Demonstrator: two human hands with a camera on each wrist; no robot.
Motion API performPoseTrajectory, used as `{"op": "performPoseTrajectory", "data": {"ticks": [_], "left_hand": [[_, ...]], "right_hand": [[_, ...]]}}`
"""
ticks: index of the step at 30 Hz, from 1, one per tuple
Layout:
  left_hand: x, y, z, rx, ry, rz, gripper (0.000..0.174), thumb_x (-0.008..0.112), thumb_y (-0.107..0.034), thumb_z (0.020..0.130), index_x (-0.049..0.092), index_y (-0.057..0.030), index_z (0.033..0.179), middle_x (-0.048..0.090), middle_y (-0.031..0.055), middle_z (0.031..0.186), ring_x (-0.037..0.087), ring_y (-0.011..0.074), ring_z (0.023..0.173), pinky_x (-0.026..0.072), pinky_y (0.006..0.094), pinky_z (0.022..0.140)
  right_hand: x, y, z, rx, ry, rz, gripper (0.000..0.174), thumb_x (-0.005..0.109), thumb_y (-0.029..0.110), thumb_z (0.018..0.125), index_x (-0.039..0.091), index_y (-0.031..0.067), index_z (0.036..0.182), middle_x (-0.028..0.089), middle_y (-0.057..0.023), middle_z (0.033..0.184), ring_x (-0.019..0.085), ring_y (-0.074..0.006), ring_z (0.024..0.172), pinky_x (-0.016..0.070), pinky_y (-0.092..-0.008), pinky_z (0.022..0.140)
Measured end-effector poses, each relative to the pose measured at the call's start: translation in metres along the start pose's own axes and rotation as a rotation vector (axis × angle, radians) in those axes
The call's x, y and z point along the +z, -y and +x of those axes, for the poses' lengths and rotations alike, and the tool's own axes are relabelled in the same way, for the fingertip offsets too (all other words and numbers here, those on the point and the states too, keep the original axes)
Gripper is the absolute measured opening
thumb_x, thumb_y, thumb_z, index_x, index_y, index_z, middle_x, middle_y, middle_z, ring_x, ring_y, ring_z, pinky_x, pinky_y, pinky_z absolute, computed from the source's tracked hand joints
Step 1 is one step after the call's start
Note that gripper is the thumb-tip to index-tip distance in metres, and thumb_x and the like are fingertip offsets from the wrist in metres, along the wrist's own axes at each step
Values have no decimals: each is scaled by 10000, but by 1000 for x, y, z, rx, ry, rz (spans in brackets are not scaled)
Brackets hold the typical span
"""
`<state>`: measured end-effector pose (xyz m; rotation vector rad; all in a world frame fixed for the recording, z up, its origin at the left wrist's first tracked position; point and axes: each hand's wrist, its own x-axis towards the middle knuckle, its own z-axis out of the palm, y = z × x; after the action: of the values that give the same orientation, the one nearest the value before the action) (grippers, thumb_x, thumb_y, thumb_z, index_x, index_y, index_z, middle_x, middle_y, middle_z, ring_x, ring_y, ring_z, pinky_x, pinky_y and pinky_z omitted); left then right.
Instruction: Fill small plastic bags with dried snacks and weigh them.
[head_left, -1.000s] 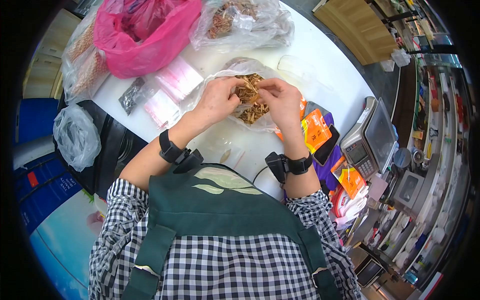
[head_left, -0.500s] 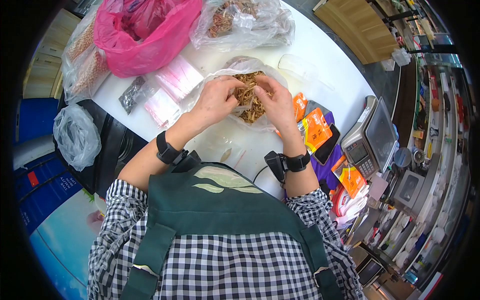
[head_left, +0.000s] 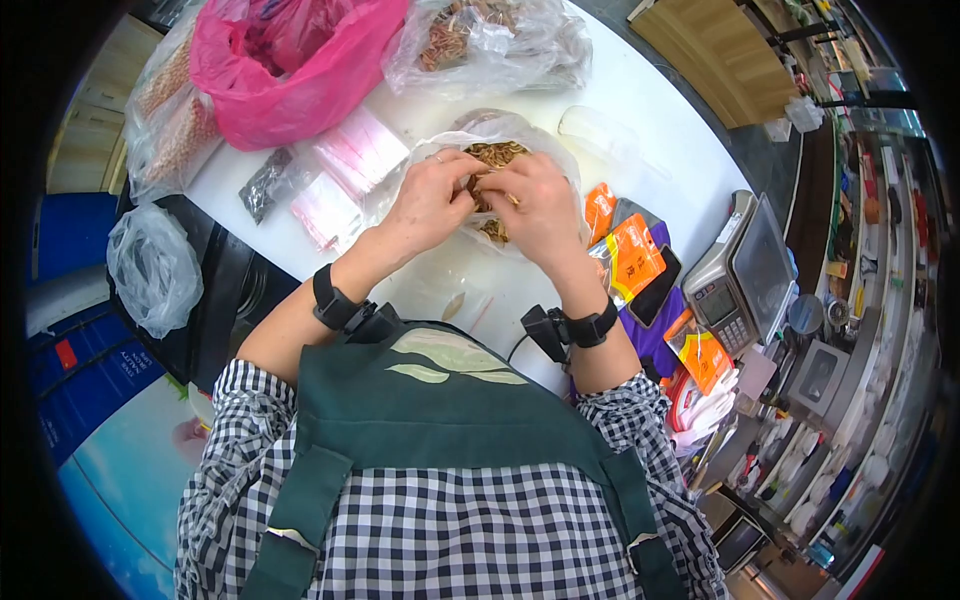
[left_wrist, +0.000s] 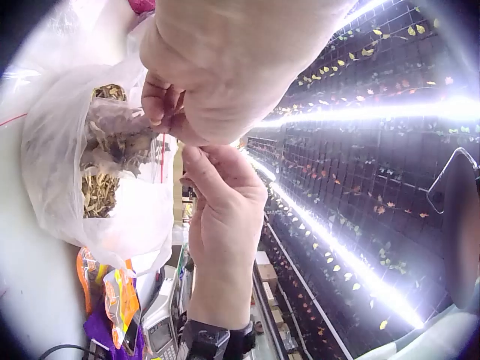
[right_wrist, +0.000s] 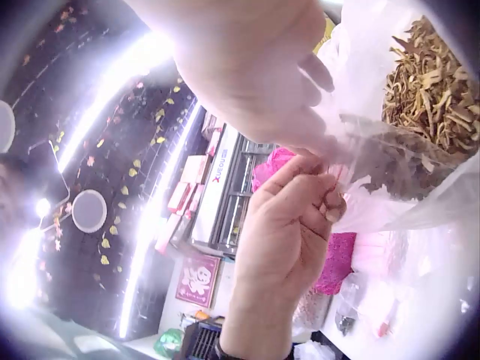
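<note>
A small clear zip bag (right_wrist: 390, 161) with a red line along its mouth and brown shreds inside hangs between the two hands. My left hand (head_left: 430, 200) pinches its mouth from the left. From the right, my right hand (head_left: 540, 205) pinches the same edge, its fingertips meeting the left ones. Beneath them stands a large open plastic bag (left_wrist: 60, 165), full of dry brown shavings (right_wrist: 431, 82). In the head view the hands hide most of the small bag.
Behind are a pink bag (head_left: 290, 110) and a clear bag of reddish pieces (head_left: 490, 50). Flat zip bags (head_left: 360, 150) lie at left. Orange packets (head_left: 635, 260), a phone (head_left: 657, 287) and a scale (head_left: 725, 290) sit at right; a clear scoop (head_left: 595, 130) lies behind the shavings.
My right hand, earlier at the shavings and then apart from the left hand, has moved left to meet it at the small bag's mouth. My left hand has stayed nearly in place.
</note>
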<state>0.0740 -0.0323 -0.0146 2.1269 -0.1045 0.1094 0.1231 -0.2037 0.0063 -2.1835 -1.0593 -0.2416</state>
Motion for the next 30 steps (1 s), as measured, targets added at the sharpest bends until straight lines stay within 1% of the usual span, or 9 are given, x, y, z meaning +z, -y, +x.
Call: {"op": "performPoseTrajectory", "data": {"ticks": [3,5,8,9,14,16,25,27,30], "left_hand": [[0,-2,2,39,-42,-8,361,577,22,738,672,-15,1085,650,133,1025,543,164,556,453,305,567],[-2,-1,1,51,-85,-5,362,583,21,736,671,-16,1085,647,126,990,539,158,558,449,301,567],[-9,-2,1,-47,-59,-64,364,582,36,738,676,-23,1085,631,106,934,537,121,571,443,281,573],[-10,-7,1,-43,-85,-123,367,570,47,746,676,-27,1089,623,88,909,534,100,581,441,267,576],[-14,-17,6,-76,-64,-199,402,560,53,830,608,-28,1221,621,68,1021,543,66,662,454,235,620],[-13,-21,4,4,-156,-599,453,573,5,905,485,-15,1349,577,88,1195,553,73,782,474,229,683],[-5,17,-20,-39,16,-452,518,646,-60,895,446,-12,1370,510,114,1332,573,171,1086,473,303,932],[0,19,-25,-68,27,-414,578,685,-85,868,427,-12,1380,503,119,1342,540,195,1165,452,326,976],[2,12,-20,-58,20,-378,686,744,-144,821,392,-28,1399,507,164,1337,514,267,1246,431,371,1028]], "right_hand": [[-3,4,-1,138,40,58,85,712,118,804,710,85,882,615,-73,780,609,-282,811,498,-371,715],[-9,4,0,433,-85,243,100,720,135,804,700,79,884,610,-89,853,607,-291,843,497,-377,743],[-24,14,2,514,24,403,147,741,152,791,691,66,900,601,-120,963,616,-301,856,499,-380,763],[-18,11,-1,272,-16,254,181,766,156,759,690,58,891,573,-147,1032,629,-300,835,513,-366,712],[-17,7,-3,290,8,174,126,763,116,730,693,50,811,631,-121,900,641,-279,764,514,-345,654],[-20,4,0,330,-52,261,105,759,102,721,692,45,778,649,-111,838,643,-275,726,513,-342,636],[-40,-17,6,338,-39,163,87,745,7,707,717,31,786,698,-99,827,659,-206,686,516,-303,632],[-42,-16,3,463,-131,562,73,739,-26,740,722,15,798,708,-78,877,657,-152,719,523,-278,656],[-51,-14,6,414,-110,675,83,728,-52,766,727,7,824,705,-64,925,644,-124,754,530,-266,677]]}}
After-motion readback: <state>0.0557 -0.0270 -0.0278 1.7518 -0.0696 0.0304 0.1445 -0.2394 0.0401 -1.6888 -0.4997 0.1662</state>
